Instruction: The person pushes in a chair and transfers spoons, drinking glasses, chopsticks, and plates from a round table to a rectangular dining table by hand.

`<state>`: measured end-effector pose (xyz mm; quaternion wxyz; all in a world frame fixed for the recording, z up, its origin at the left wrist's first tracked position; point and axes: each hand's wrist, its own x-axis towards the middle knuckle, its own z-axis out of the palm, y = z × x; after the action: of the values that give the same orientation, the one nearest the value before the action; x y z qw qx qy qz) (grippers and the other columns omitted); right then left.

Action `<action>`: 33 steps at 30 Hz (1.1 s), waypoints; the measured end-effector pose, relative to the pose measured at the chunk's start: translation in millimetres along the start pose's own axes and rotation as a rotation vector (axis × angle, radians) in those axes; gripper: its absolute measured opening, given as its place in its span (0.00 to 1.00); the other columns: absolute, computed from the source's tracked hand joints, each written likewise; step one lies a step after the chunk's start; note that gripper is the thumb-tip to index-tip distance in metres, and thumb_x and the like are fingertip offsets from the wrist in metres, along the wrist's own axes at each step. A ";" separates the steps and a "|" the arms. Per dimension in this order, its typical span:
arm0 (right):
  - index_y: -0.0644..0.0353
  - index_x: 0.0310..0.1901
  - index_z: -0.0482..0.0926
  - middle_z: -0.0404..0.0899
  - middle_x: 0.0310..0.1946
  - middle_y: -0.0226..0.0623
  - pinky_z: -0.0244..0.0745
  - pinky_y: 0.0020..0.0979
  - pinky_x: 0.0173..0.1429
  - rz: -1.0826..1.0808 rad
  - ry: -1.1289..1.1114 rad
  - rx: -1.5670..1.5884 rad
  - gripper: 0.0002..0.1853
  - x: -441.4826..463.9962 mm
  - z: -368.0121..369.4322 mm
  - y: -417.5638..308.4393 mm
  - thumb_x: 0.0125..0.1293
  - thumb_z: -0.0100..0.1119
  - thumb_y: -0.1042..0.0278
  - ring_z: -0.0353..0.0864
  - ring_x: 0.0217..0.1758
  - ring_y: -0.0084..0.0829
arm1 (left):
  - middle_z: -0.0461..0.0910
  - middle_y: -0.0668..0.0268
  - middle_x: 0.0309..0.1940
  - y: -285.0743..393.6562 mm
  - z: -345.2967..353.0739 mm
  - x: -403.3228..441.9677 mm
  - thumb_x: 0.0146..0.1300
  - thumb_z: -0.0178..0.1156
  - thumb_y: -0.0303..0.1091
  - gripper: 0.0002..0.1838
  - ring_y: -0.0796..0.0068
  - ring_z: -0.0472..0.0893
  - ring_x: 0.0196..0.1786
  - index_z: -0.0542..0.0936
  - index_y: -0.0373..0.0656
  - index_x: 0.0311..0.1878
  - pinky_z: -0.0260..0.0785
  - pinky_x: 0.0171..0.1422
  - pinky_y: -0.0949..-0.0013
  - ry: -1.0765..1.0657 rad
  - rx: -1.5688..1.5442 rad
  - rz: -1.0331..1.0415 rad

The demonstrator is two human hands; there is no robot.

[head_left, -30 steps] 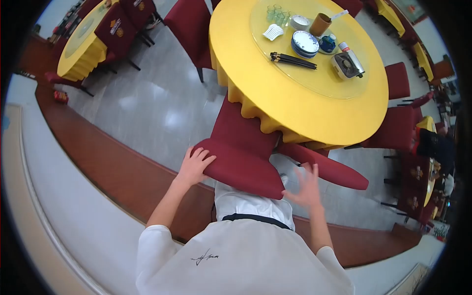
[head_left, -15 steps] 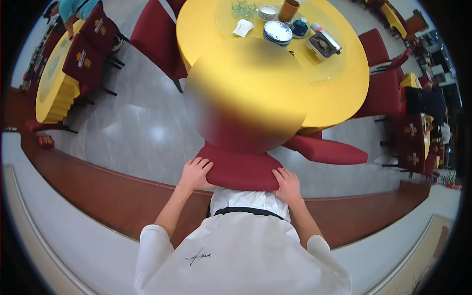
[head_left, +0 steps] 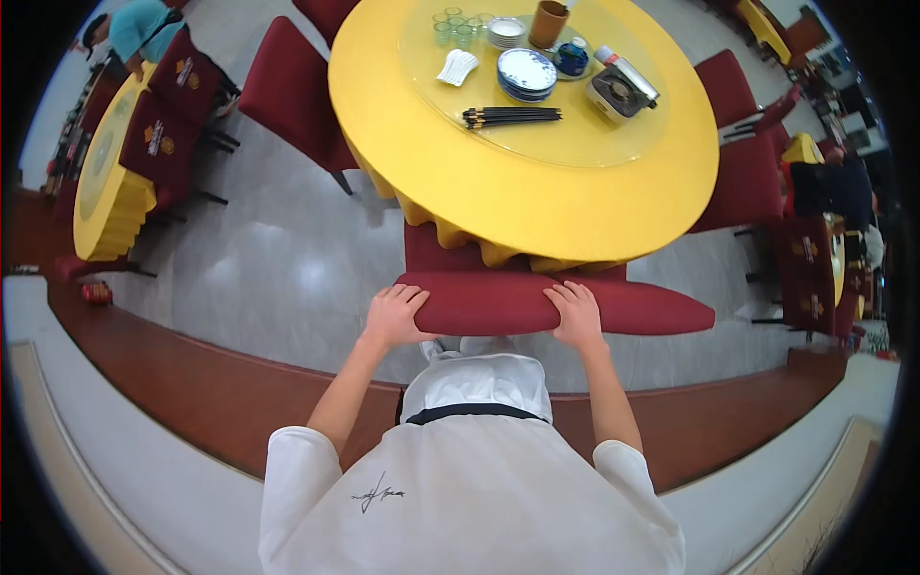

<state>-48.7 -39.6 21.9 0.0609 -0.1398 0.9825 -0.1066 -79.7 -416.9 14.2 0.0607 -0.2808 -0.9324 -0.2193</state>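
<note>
My left hand (head_left: 394,314) grips the left top corner of a red chair's backrest (head_left: 489,304), fingers over its edge. On the right end of the same backrest, my right hand (head_left: 577,313) is closed in the same way. The chair's seat (head_left: 431,251) reaches under the hanging edge of a round yellow-clothed table (head_left: 537,216). Directly to the right, the backrest of a second red chair (head_left: 656,307) stands beside the first, next to my right hand.
On the table's glass turntable (head_left: 594,149) are black chopsticks (head_left: 511,116), blue-and-white plates (head_left: 526,72), green glasses (head_left: 460,29) and a portable stove (head_left: 621,93). A red chair (head_left: 292,96) stands left. A person in teal (head_left: 144,29) bends over another table (head_left: 110,163).
My right hand has come onto the backrest from the open air. The chair has straightened and moved forward, closer to the table, with both my hands on it.
</note>
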 end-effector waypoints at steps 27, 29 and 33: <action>0.56 0.47 0.83 0.85 0.45 0.41 0.75 0.40 0.61 -0.068 0.066 0.141 0.28 -4.7 2.5 5.5 0.36 0.74 0.67 0.82 0.53 0.40 | 0.83 0.61 0.45 -0.9 -4.5 -5.3 0.35 0.73 0.63 0.38 0.57 0.82 0.49 0.82 0.44 0.46 0.75 0.55 0.56 -0.043 -0.011 0.010; 0.55 0.47 0.83 0.85 0.45 0.42 0.76 0.40 0.60 -0.055 0.061 0.117 0.28 1.4 -2.1 0.4 0.37 0.75 0.65 0.83 0.52 0.41 | 0.82 0.60 0.45 -2.7 -9.2 -3.6 0.37 0.73 0.63 0.37 0.58 0.81 0.49 0.82 0.44 0.46 0.74 0.56 0.57 -0.044 -0.035 0.004; 0.56 0.48 0.83 0.84 0.47 0.41 0.73 0.42 0.63 -0.030 0.000 0.100 0.29 13.6 -9.6 -12.5 0.38 0.76 0.61 0.82 0.54 0.42 | 0.82 0.60 0.46 -10.4 -8.1 -8.9 0.39 0.72 0.63 0.38 0.60 0.81 0.49 0.81 0.43 0.48 0.72 0.56 0.58 -0.011 -0.096 -0.003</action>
<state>-59.8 -53.4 32.8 0.0660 -0.1513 0.9738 -0.1564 -78.1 -432.7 15.5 0.0418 -0.2832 -0.9215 -0.2623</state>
